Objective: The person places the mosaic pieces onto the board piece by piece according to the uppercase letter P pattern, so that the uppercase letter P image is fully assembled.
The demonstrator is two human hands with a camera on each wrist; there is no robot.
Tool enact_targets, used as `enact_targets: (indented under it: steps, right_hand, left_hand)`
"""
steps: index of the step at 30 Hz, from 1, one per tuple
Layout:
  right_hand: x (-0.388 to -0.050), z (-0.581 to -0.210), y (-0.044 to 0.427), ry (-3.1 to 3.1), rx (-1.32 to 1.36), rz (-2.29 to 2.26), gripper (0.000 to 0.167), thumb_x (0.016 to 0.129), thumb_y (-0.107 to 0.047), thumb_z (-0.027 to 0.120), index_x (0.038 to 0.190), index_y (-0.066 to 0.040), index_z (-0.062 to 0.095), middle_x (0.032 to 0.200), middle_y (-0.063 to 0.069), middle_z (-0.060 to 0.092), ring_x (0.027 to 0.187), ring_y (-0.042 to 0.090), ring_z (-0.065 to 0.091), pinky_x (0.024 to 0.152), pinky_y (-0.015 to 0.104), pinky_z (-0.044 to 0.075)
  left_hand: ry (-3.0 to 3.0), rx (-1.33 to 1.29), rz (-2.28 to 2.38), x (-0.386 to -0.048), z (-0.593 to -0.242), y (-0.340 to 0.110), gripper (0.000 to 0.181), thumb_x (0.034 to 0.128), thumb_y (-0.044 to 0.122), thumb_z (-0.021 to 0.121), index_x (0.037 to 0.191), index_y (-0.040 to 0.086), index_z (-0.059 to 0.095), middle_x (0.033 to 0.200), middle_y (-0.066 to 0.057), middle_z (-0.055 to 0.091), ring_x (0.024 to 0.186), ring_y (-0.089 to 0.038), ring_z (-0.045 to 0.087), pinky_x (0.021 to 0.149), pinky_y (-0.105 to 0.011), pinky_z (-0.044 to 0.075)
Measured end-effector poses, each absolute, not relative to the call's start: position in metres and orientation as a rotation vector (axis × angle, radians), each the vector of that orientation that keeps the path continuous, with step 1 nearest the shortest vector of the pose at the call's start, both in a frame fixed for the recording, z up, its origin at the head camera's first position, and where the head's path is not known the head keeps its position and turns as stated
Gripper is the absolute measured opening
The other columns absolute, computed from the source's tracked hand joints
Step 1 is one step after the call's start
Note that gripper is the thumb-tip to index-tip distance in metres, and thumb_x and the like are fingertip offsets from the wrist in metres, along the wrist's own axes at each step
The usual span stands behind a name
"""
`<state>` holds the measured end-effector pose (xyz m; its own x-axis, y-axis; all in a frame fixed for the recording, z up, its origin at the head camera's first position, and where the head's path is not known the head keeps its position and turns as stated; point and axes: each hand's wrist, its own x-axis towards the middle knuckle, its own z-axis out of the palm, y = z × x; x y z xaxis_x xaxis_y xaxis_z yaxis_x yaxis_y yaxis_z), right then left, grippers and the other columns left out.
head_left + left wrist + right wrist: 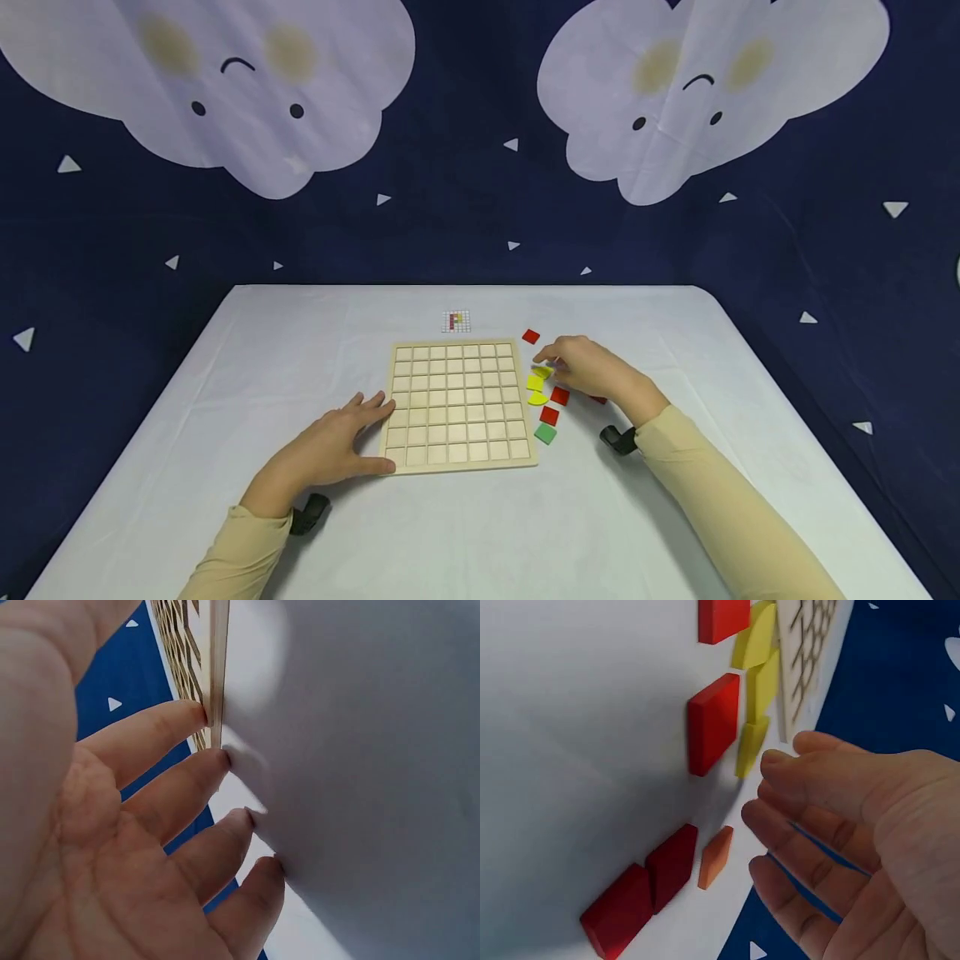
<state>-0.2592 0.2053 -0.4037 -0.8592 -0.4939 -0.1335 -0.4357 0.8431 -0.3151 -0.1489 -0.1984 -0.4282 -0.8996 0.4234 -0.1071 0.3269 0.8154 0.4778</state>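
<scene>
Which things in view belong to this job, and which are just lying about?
Likely the job's:
wooden grid board, touched by the left hand
red tiles, yellow tiles, green tile, orange tile, near the right hand
small pattern card

Probably just surroundings:
white table
cloud-print backdrop
black wrist devices

Bright table (315, 342), soft shadows (651, 502), dimmer wrist views, perhaps slightly blurred
</scene>
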Motion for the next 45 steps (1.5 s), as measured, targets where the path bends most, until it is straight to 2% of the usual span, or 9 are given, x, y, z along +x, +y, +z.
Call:
enact_targets:
  steps: [7,14,19,25,33,45]
  right_hand:
    - [-0.265,-0.408,0.204,2.788,-0.812,-0.349,0.034,0.096,0.0,0.074,0.128,-0.01,0.08,0.111,0.007,0.077,0.093,0.019,0.066,0.094,0.04,0.062]
    - [-0.27,-0.411,0.208,2.798,-0.897,-0.361,0.029,0.093,0.0,0.081,0.121,-0.006,0.082,0.108,0.008,0.076,0.095,0.02,0.07,0.092,0.038,0.064]
    - [-0.272,-0.412,0.209,2.802,-0.873,-0.374,0.029,0.091,0.0,0.082,0.119,-0.008,0.083,0.108,0.006,0.077,0.099,0.021,0.072,0.093,0.038,0.065]
    - [-0.274,-0.412,0.207,2.821,-0.841,-0.409,0.027,0.092,-0.003,0.083,0.118,-0.01,0.084,0.107,0.004,0.077,0.096,0.018,0.071,0.091,0.036,0.064]
    - [-0.274,-0.413,0.204,2.824,-0.845,-0.416,0.023,0.091,-0.003,0.084,0.113,-0.01,0.083,0.107,0.003,0.078,0.095,0.017,0.072,0.09,0.036,0.064]
    - [-0.274,-0.419,0.208,2.846,-0.956,-0.356,0.024,0.091,-0.007,0.085,0.115,-0.009,0.082,0.107,0.003,0.077,0.088,0.013,0.068,0.088,0.034,0.063]
  left_hand:
    - [2.766,0.609,0.701,-0.15,-0.429,-0.2,0.104,0.079,0.052,0.092,0.159,0.002,0.05,0.168,-0.026,0.041,0.156,-0.056,0.034,0.122,-0.077,0.032]
    - [2.778,0.605,0.704,-0.15,-0.429,-0.197,0.104,0.078,0.053,0.093,0.159,0.002,0.05,0.168,-0.025,0.042,0.157,-0.055,0.035,0.123,-0.076,0.032]
    - [2.775,0.574,0.695,-0.15,-0.428,-0.195,0.105,0.0776,0.053,0.093,0.16,0.005,0.05,0.169,-0.023,0.041,0.158,-0.052,0.034,0.124,-0.074,0.032]
    - [2.774,0.498,0.685,-0.149,-0.427,-0.196,0.106,0.0755,0.054,0.094,0.161,0.009,0.05,0.171,-0.019,0.04,0.159,-0.051,0.034,0.123,-0.076,0.032]
    - [2.765,0.488,0.707,-0.148,-0.429,-0.198,0.107,0.0748,0.053,0.095,0.161,0.009,0.05,0.171,-0.019,0.04,0.159,-0.051,0.033,0.122,-0.077,0.031]
    - [2.779,0.488,0.689,-0.148,-0.432,-0.199,0.107,0.0742,0.055,0.094,0.161,0.012,0.05,0.171,-0.017,0.041,0.158,-0.052,0.034,0.118,-0.079,0.034]
